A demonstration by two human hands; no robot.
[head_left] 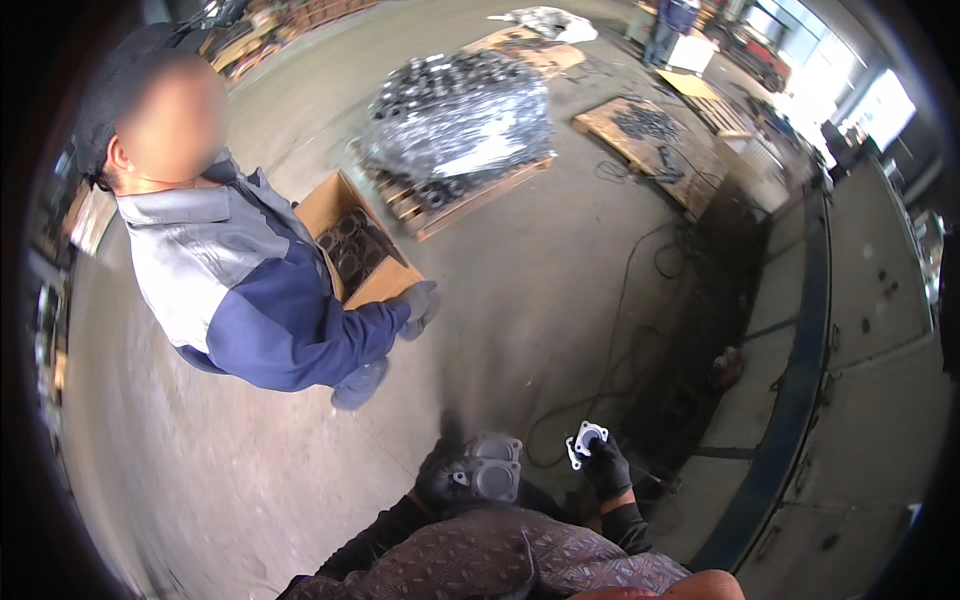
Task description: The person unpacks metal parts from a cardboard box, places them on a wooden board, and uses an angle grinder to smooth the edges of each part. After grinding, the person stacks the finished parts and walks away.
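My left hand (438,482), in a black glove, is closed on a pair of grey metal castings (495,478). Each has a broad round face, and they sit one beyond the other in front of my body. On the right, my right hand (607,472), also gloved in black, grips a smaller bright metal flange (588,440). It has a round centre and holed corner lugs; a second lug piece shows at its left edge, and I cannot tell whether it is a separate part. The hands are apart.
A co-worker (250,290) at the left wears grey gloves beside an open cardboard box (385,287) of dark ring-shaped parts. Beyond stands a pallet (480,205) of film-wrapped metal parts. Cables (622,330) cross the floor. A long grey machine (770,400) runs along the right.
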